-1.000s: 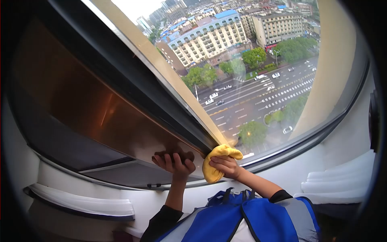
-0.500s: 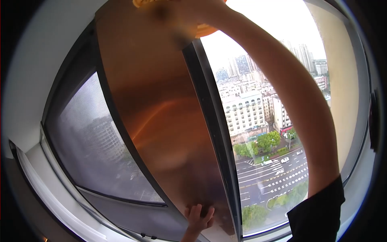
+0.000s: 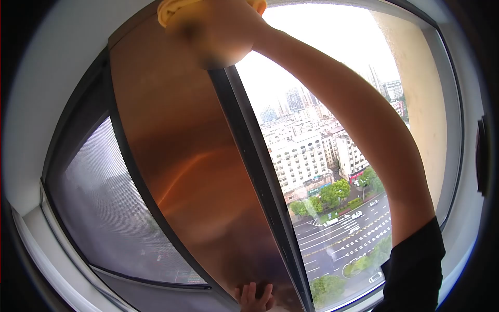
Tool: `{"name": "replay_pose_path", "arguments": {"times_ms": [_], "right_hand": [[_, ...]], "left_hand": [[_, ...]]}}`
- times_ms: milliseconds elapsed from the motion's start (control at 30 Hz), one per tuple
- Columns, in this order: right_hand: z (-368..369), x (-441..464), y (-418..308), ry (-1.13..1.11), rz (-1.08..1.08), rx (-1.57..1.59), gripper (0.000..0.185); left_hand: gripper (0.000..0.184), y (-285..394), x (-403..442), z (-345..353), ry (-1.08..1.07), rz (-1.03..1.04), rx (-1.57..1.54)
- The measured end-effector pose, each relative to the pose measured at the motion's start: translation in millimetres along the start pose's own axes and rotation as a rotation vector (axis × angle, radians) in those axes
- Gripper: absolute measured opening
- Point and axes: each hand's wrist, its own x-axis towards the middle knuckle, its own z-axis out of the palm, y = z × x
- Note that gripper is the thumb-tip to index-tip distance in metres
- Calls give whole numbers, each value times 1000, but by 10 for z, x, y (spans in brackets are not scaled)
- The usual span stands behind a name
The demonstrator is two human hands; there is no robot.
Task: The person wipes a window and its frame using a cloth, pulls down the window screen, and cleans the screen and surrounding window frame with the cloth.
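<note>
My right hand [image 3: 228,31] is raised to the top of the view, partly blurred, around a yellow cloth [image 3: 179,11] near the upper end of a copper-coloured panel [image 3: 182,130]. Part of the cloth shows on both sides of the hand. Low in the view, my left hand [image 3: 253,297] rests its spread fingers against the panel's lower part, holding nothing. A dark frame [image 3: 254,166] runs along the panel's right edge, beside the window glass [image 3: 317,218].
To the left is a screened window [image 3: 125,208] with a dark frame. A pale wall [image 3: 426,104] stands outside at the right. Buildings [image 3: 299,161] and a road with cars lie far below. White fabric [image 3: 47,265] hangs at the lower left.
My right hand has gone from the panel's bottom edge up to its top with the yellow cloth. The view has tilted upward, and my left hand sits lower in it, still at the panel.
</note>
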Motion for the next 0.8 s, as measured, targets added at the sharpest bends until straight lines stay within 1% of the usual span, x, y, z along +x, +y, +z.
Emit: {"name": "replay_pose_path", "arguments": {"times_ms": [33,133,233,267,367,400,433,500,567,600,633,667,700,767,800], "right_hand": [[-85,99,-65,-9,144,-2,34],[-1,52,127,41,-13,97,38],[-196,-118,3,-10,-79,-238,45],[-397,-96,-107,-282,79,-305,51],[-666,-255,64,-296,-1,-580,53],[-766,-274,115,-312,80,-625,44],[-754,-285,578,-85,-207,-409,34],[-826,-243,704,24,93,-670,28],[-618,-149,708,226,390,-273,19],[-687,-125,-47,-153,611,-554,14],[-507,-293,-106,179,329,-267,10],[-424,-370,-218,210,192,-206,16],[-401,-356,-293,145,139,-196,24],[-413,-347,-269,35,118,-187,39],[-386,-322,-131,25,85,-184,39]], "left_hand": [[38,-20,-8,8,3,6,-5],[38,2,-85,-7,-46,4,-34],[38,-54,-60,-21,-55,25,-42],[38,-86,-72,-68,-57,27,-43],[39,-122,-143,-48,-64,63,-48],[39,-112,-136,-64,-74,72,-43],[39,-111,-93,-65,-78,84,-34],[39,-109,-72,-48,-74,90,-18],[39,-55,-45,-54,-76,74,-17],[40,-32,-51,-79,-100,69,-9],[40,-17,-32,-64,-115,67,0],[40,14,-7,-31,-126,64,7],[40,47,12,1,-91,52,-7],[40,105,2,23,-37,31,-47],[40,139,-13,27,-43,26,-52]]}}
